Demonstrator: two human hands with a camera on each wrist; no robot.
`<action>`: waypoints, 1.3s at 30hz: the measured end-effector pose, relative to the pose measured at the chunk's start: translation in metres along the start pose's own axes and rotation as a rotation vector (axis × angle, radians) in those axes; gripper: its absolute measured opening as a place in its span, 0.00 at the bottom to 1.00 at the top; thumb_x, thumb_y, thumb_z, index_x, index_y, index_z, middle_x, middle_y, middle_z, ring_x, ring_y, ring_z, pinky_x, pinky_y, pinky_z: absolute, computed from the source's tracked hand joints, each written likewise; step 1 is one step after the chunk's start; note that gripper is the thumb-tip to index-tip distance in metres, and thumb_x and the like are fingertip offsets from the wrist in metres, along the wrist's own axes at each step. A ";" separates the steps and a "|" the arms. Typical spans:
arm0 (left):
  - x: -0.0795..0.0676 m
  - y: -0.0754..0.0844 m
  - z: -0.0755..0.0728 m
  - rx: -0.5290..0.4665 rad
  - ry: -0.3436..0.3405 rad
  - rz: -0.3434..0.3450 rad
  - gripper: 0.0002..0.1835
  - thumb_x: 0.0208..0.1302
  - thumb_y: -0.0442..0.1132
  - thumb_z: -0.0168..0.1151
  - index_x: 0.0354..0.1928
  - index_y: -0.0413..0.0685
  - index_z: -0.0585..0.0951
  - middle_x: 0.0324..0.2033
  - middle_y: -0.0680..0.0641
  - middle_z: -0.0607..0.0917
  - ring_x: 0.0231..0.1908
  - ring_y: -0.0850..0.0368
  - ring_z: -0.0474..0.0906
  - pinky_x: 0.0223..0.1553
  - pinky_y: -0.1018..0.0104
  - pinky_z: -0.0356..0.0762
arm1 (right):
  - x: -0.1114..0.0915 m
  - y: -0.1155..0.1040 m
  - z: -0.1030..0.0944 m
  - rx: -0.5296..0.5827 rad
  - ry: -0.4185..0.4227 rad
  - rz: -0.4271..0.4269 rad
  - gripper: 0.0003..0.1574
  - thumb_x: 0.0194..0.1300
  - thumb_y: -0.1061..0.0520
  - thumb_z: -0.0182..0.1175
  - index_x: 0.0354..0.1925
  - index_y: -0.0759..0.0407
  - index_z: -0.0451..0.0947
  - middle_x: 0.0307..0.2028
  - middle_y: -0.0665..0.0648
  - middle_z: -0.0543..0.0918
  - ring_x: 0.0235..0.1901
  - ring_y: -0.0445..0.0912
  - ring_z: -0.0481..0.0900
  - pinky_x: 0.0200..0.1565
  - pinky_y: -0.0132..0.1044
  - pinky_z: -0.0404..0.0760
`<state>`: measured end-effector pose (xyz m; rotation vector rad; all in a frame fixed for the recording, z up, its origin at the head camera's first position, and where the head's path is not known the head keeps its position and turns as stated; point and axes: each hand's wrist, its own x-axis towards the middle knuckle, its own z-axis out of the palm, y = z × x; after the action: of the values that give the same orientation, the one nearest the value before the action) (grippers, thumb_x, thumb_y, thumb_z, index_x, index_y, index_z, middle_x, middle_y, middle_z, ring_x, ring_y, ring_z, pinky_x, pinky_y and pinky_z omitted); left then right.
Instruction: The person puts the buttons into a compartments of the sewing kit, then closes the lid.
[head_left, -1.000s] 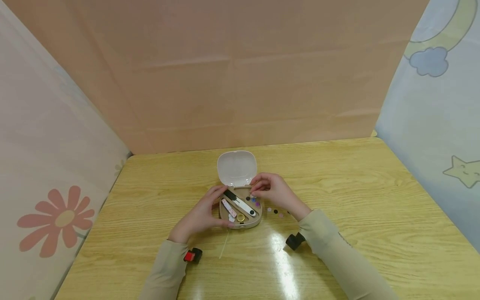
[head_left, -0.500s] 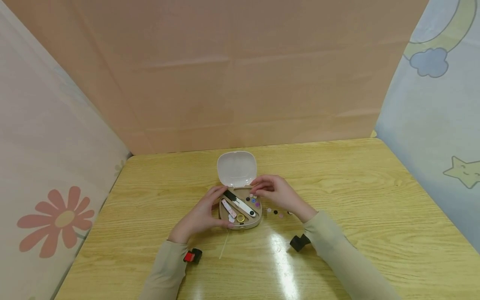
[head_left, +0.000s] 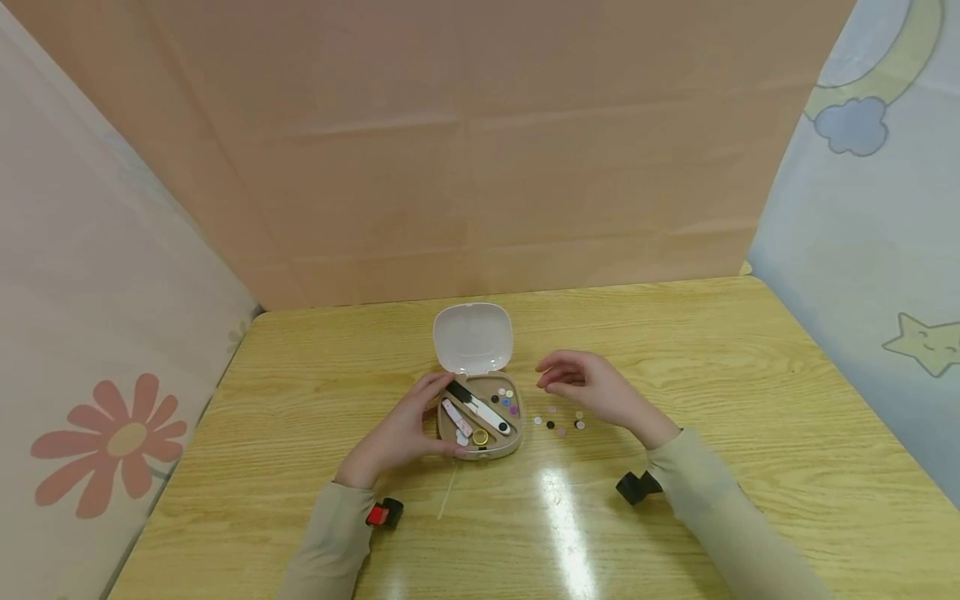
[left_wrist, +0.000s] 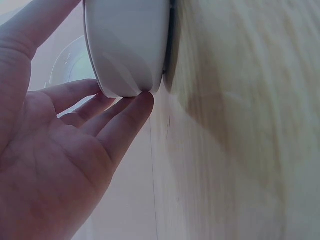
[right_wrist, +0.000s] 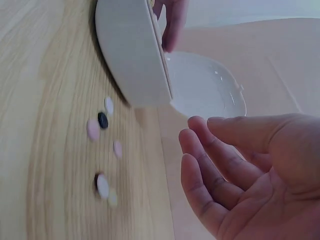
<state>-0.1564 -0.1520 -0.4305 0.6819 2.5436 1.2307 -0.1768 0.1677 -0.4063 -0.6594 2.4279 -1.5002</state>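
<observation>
A small beige sewing box (head_left: 480,448) lies open on the wooden table, its pale lid (head_left: 472,337) folded back. Inside are black-and-white snips (head_left: 480,407), a pink strip (head_left: 457,417), a gold ring (head_left: 481,436) and coloured buttons (head_left: 507,400). My left hand (head_left: 405,425) holds the box's left side between thumb and fingers. The left wrist view shows those fingers (left_wrist: 127,112) against the box wall (left_wrist: 127,45). My right hand (head_left: 573,382) hovers to the right of the box with loosely curled fingers (right_wrist: 210,165), holding nothing. Loose buttons (head_left: 558,421) (right_wrist: 102,150) lie on the table below it.
A thin pale stick (head_left: 448,492) lies on the table (head_left: 750,400) in front of the box. Paper screens stand at the back and on both sides. Wrist cameras (head_left: 386,511) (head_left: 636,487) sit on both sleeves.
My right hand has left the box's button compartment and moved right, over the loose buttons on the table. The left hand and the box have stayed put.
</observation>
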 end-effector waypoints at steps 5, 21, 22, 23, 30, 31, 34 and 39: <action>-0.001 0.001 -0.001 0.001 -0.003 0.002 0.58 0.39 0.55 0.79 0.73 0.52 0.59 0.66 0.57 0.61 0.66 0.58 0.55 0.65 0.53 0.59 | -0.010 0.007 -0.010 -0.040 -0.001 0.013 0.17 0.66 0.67 0.58 0.53 0.70 0.74 0.41 0.63 0.83 0.42 0.51 0.82 0.46 0.38 0.80; -0.002 0.003 -0.001 0.006 -0.008 -0.026 0.58 0.40 0.54 0.79 0.73 0.53 0.58 0.68 0.54 0.60 0.67 0.57 0.56 0.64 0.54 0.61 | -0.035 0.024 -0.022 -0.086 -0.033 0.037 0.15 0.64 0.68 0.60 0.49 0.70 0.76 0.39 0.59 0.84 0.41 0.50 0.81 0.45 0.37 0.80; -0.002 0.003 -0.001 0.003 -0.008 -0.026 0.58 0.40 0.53 0.79 0.73 0.53 0.58 0.68 0.54 0.60 0.66 0.57 0.56 0.64 0.54 0.61 | -0.036 0.024 -0.022 -0.089 -0.032 0.042 0.14 0.64 0.68 0.60 0.49 0.69 0.76 0.39 0.59 0.84 0.41 0.50 0.81 0.44 0.36 0.80; -0.002 0.003 -0.001 0.004 -0.007 -0.025 0.58 0.40 0.53 0.79 0.73 0.53 0.58 0.68 0.55 0.60 0.66 0.57 0.57 0.64 0.54 0.62 | -0.037 0.024 -0.022 -0.090 -0.034 0.045 0.14 0.64 0.68 0.60 0.49 0.69 0.76 0.39 0.58 0.84 0.41 0.50 0.81 0.44 0.36 0.80; -0.002 0.002 0.000 0.013 -0.004 -0.021 0.57 0.40 0.54 0.79 0.73 0.53 0.59 0.67 0.57 0.60 0.66 0.57 0.57 0.64 0.53 0.61 | -0.042 0.029 -0.022 -0.083 -0.048 0.048 0.14 0.62 0.69 0.61 0.48 0.69 0.76 0.39 0.59 0.83 0.40 0.51 0.81 0.42 0.36 0.81; -0.002 0.002 0.000 0.014 -0.003 -0.021 0.57 0.40 0.54 0.79 0.73 0.53 0.59 0.67 0.57 0.60 0.66 0.57 0.56 0.64 0.52 0.61 | -0.042 0.030 -0.023 -0.079 -0.052 0.047 0.15 0.62 0.69 0.61 0.48 0.69 0.76 0.39 0.60 0.83 0.40 0.51 0.81 0.42 0.37 0.81; -0.002 0.002 0.000 0.013 -0.004 -0.026 0.58 0.40 0.55 0.79 0.73 0.54 0.58 0.67 0.57 0.60 0.66 0.57 0.56 0.65 0.51 0.60 | -0.043 0.030 -0.023 -0.070 -0.055 0.057 0.16 0.60 0.71 0.62 0.48 0.68 0.76 0.39 0.60 0.83 0.40 0.51 0.81 0.42 0.36 0.81; -0.002 0.003 0.000 0.013 -0.004 -0.025 0.58 0.40 0.55 0.79 0.73 0.54 0.58 0.67 0.57 0.60 0.67 0.57 0.55 0.65 0.51 0.59 | -0.044 0.031 -0.022 -0.053 -0.057 0.078 0.18 0.58 0.71 0.63 0.48 0.67 0.76 0.39 0.59 0.82 0.40 0.52 0.81 0.41 0.36 0.81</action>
<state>-0.1542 -0.1516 -0.4279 0.6534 2.5509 1.2043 -0.1550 0.2184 -0.4257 -0.6013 2.4290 -1.3728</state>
